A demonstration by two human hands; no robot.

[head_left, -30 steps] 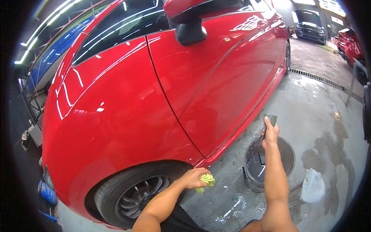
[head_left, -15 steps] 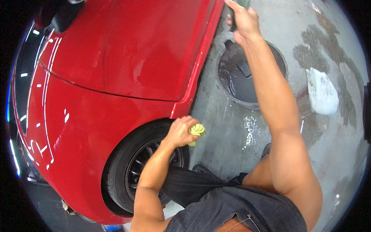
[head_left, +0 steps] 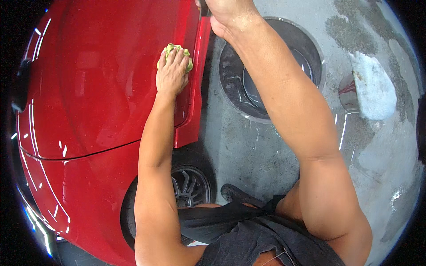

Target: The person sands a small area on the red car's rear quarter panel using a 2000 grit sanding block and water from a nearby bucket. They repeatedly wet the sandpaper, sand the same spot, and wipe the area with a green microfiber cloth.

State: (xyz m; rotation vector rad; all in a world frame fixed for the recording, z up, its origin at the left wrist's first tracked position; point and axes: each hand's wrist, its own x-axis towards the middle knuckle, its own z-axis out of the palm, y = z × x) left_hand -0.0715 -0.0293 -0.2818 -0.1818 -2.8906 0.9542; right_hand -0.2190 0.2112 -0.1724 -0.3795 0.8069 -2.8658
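Observation:
My left hand [head_left: 174, 75] presses a crumpled yellow-green cloth [head_left: 172, 48] against the lower side panel of a red car [head_left: 102, 88], close to its bottom edge. The fingers lie over the cloth and hold it to the paint. At the top of the view is my right hand [head_left: 230, 15], partly cut off by the frame. Its fingers are closed around a dark object [head_left: 204, 8] beside the car's lower sill. Most of that object is hidden, so its kind does not show. Below my right forearm stands a round black tub [head_left: 231, 82] with dark liquid in it.
To the right, a pale blue cloth [head_left: 376, 86] hangs over a container [head_left: 348, 92] on the grey, wet-stained floor [head_left: 248, 155]. A dark-spoked wheel [head_left: 191, 186] sits close in front of my legs, under the car's fender.
My left hand has gone from beside the wheel arch up onto the side panel, with the cloth. My right hand has shifted left toward the sill. The view has moved forward along the car.

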